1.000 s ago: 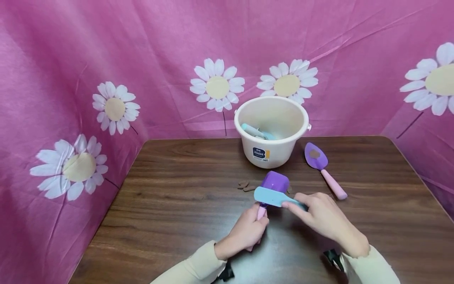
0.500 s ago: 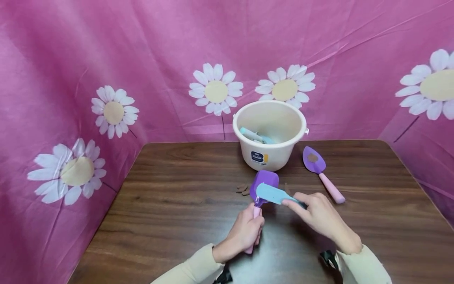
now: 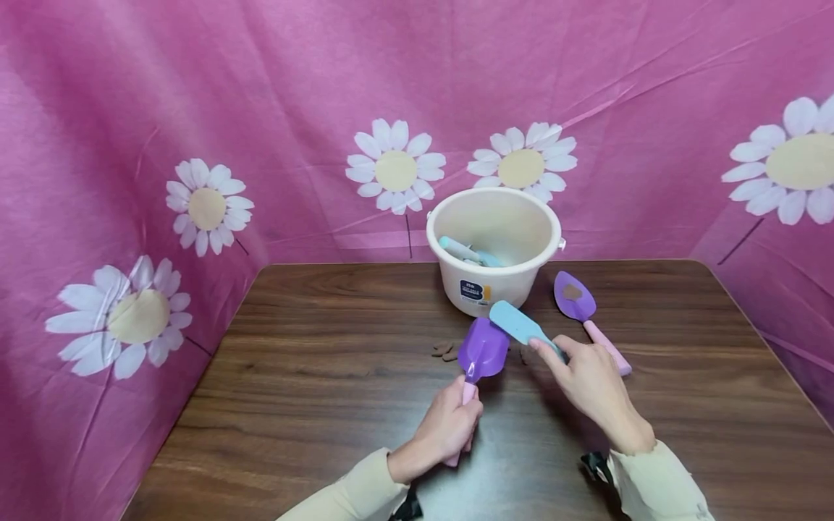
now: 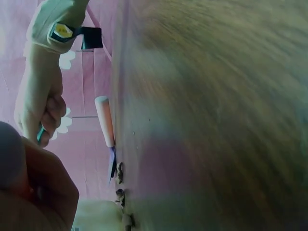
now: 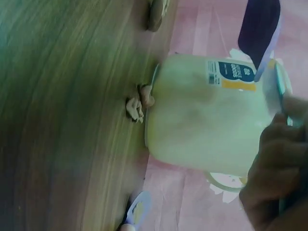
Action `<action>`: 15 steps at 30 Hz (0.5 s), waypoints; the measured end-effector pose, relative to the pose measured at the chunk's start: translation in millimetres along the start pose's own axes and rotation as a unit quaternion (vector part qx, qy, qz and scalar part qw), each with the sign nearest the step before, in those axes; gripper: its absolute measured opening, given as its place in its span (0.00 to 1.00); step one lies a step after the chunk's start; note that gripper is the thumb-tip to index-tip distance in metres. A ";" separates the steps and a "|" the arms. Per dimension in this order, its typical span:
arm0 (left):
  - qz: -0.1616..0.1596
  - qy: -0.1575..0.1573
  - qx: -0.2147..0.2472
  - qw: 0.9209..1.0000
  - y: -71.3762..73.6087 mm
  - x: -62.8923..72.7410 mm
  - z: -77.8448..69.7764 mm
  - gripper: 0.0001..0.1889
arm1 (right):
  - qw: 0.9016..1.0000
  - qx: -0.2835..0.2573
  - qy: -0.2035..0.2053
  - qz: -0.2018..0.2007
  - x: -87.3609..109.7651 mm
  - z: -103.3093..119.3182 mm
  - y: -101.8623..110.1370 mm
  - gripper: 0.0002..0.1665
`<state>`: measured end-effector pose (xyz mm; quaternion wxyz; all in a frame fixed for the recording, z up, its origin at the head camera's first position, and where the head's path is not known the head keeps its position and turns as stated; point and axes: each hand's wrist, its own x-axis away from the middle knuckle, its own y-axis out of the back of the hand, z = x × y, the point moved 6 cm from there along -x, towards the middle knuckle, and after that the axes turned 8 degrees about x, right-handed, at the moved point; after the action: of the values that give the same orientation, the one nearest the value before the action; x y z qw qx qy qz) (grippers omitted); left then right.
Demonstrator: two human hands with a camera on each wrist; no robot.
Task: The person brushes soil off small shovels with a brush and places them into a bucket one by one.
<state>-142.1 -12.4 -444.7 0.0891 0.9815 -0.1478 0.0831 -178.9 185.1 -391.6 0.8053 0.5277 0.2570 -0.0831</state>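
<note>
My left hand (image 3: pixel 448 420) grips the pink handle of a purple scoop (image 3: pixel 483 346), holding it over the table with its hollow facing up. Nothing clearly shows inside the scoop. In my right hand (image 3: pixel 596 380) is a light blue flat-bladed spatula (image 3: pixel 517 323), its blade at the scoop's upper right edge; whether they touch I cannot tell. Small brown pieces (image 3: pixel 445 352) lie on the table left of the scoop, and more brown pieces (image 5: pixel 134 109) show near the bucket in the right wrist view. My left hand (image 4: pixel 48 192) is partly cut off in the left wrist view.
A white bucket (image 3: pixel 491 286) with light blue tools (image 3: pixel 461 249) inside stands behind the scoop. To its right a purple spade (image 3: pixel 576 295) with a pink handle lies on the wooden table (image 3: pixel 313 405), a brown piece on its blade. A pink daisy-print cloth (image 3: pixel 293 94) hangs behind.
The blue spatula has moved from across the scoop's handle end up to its far right edge. The scoop has shifted slightly left and now shows more of its hollow.
</note>
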 end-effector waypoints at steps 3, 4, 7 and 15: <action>0.001 0.007 0.021 1.000 1.8 -1.9 2.8 0.02 | 0.999 -0.029 0.039 0.022 3.0 10.3 -2.7 0.22; 0.001 0.008 0.023 1.000 2.4 -2.3 3.3 0.02 | 0.997 -0.040 0.057 0.027 4.3 14.8 -3.1 0.22; 0.005 0.013 0.032 0.999 2.8 -3.3 4.0 0.03 | 0.992 -0.050 0.116 0.025 7.6 26.7 -2.2 0.22; 0.006 0.005 0.030 1.000 3.8 -2.5 1.1 0.03 | 0.986 -0.060 0.153 0.035 8.9 26.6 -2.5 0.22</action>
<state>-145.4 -15.6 -445.7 0.0596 0.9824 -0.1505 0.0930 -163.7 161.5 -389.9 0.7889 0.4939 0.3631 0.0424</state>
